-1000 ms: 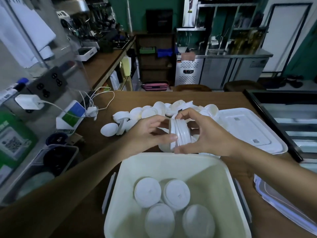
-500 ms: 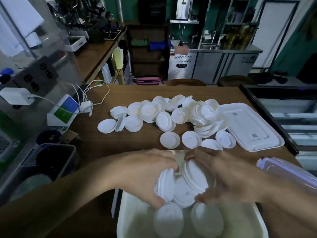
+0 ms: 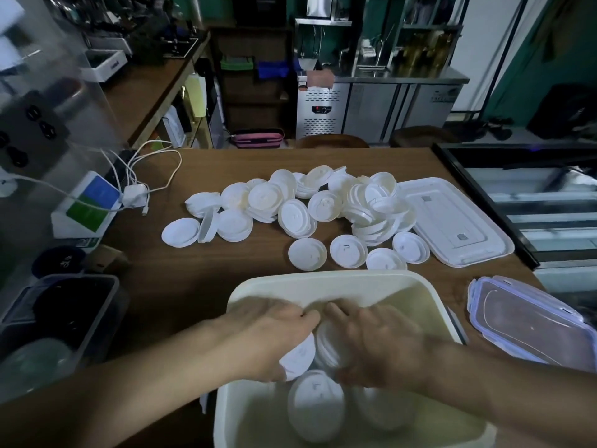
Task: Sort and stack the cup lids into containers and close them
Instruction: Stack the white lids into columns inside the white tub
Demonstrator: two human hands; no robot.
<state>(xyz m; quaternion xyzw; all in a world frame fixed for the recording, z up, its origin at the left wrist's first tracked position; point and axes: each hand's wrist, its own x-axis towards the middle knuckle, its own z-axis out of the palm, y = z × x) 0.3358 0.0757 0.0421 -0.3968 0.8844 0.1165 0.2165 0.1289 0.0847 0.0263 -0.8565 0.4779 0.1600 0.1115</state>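
Both hands are down inside the cream container (image 3: 336, 284) now, left hand (image 3: 271, 337) and right hand (image 3: 378, 347) curled around a small stack of lids (image 3: 315, 349) pinched between them, tilted, right above the lid stacks (image 3: 315, 405) already sitting in the bottom. A second ago that same bundle was up over the counter (image 3: 193, 279), above the loose lid pile (image 3: 310, 205), so it's come down and toward the near side. Flat white container lid (image 3: 452, 221) sits at the right of the pile, clear one (image 3: 529, 321) beside the container.
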